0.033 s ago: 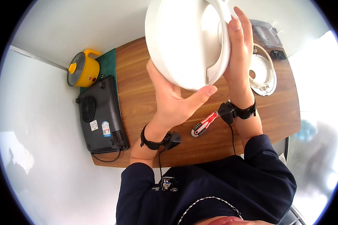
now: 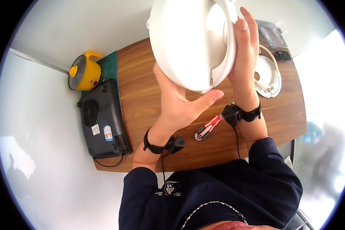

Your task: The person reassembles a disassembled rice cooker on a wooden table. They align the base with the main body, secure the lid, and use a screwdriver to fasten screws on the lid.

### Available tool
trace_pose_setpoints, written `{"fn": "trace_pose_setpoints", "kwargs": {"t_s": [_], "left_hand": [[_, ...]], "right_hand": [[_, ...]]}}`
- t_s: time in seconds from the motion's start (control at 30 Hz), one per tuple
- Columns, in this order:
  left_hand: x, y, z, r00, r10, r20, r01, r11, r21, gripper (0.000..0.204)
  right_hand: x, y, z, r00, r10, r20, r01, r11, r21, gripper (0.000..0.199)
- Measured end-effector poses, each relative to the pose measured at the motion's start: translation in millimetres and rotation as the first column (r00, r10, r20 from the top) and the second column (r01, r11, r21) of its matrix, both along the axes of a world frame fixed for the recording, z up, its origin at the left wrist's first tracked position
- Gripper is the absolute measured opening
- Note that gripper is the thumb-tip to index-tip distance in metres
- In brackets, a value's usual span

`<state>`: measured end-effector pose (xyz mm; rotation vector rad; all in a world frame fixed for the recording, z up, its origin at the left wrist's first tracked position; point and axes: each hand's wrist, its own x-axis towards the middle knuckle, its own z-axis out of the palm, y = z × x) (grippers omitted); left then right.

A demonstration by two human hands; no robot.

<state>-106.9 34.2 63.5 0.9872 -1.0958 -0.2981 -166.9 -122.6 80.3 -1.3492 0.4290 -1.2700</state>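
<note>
We hold the white appliance body (image 2: 191,42) above the tabletop (image 2: 142,88), left hand (image 2: 180,103) cupping it at six o'clock, right hand (image 2: 245,50) gripping its three o'clock edge.

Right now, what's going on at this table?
A person holds a large white round appliance body up above a wooden table, the left hand under it and the right hand against its side. On the table lie a red-handled screwdriver and a white round part. At the left end sit a black induction cooker on its face and a small yellow pot.
</note>
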Motion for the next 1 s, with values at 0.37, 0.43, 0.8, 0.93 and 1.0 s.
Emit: {"fn": "trace_pose_setpoints", "kwargs": {"t_s": [0.37, 0.43, 0.8, 0.93, 1.0], "left_hand": [[-5, -14, -11, 0.993, 0.089, -0.082, -0.09, 0.996, -0.005, 0.081], [0, -14, -13, 0.994, 0.101, -0.037, -0.102, 0.994, -0.03, 0.075], [25, 3, 16, 0.311, 0.53, 0.789, -0.654, 0.722, -0.227, 0.042], [23, 10, 20, 0.226, 0.475, 0.85, -0.642, 0.729, -0.237, 0.039], [30, 18, 26, 0.172, 0.358, 0.918, -0.625, 0.76, -0.18, 0.032]], "right_hand": [[-1, 9, -5, 0.998, -0.052, 0.046, 0.052, 0.999, 0.009, 0.06], [-1, 8, -2, 0.999, -0.04, 0.035, 0.04, 0.999, -0.018, 0.06], [-41, 38, 26, 0.877, 0.476, 0.059, -0.466, 0.875, -0.133, 0.09], [-47, 41, 36, 0.878, 0.477, -0.035, -0.476, 0.879, 0.039, 0.082], [-42, 36, 37, 0.858, 0.488, 0.157, -0.511, 0.841, 0.179, 0.067]]}}
